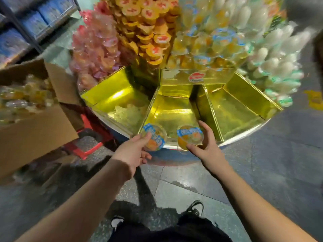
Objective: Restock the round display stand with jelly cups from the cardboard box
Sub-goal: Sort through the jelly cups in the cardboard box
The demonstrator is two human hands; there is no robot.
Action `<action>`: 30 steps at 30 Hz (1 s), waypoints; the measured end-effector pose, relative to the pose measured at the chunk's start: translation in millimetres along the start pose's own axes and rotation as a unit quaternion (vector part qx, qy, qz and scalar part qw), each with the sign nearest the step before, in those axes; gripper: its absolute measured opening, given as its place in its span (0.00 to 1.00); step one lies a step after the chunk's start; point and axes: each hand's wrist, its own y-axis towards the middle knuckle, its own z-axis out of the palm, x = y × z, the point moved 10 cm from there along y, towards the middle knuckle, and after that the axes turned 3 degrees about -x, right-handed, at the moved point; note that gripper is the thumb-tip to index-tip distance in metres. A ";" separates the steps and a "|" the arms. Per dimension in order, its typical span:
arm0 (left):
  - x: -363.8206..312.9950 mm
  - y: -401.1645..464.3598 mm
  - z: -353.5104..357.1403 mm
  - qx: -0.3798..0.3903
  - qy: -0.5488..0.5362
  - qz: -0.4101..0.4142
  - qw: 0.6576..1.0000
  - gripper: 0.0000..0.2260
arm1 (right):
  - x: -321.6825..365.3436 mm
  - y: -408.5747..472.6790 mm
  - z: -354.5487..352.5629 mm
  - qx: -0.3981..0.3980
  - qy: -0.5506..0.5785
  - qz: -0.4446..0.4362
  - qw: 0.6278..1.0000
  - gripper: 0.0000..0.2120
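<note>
My left hand (134,151) grips a clear jelly cup (154,137) with a blue-and-white lid and orange fruit inside. My right hand (203,145) holds a second such cup (190,137). Both cups are at the front edge of the middle gold compartment (173,112) of the round display stand (244,138). That compartment's floor is bare gold foil. The open cardboard box (35,130) stands at the left, with several clear jelly cups (26,100) inside.
Gold compartments flank the middle one; the left one (120,95) holds a few pale cups. Stacked jelly cups in pink, orange, yellow and white fill the stand's upper tiers (152,32). A red stool (92,138) sits under the box. Blue shelved goods (26,27) stand far left.
</note>
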 end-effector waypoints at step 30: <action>7.6 315.7 419.4 -0.051 0.028 -0.114 0.992 0.08 | -120.8 296.1 -374.6 -0.135 -0.213 0.073 0.965 0.36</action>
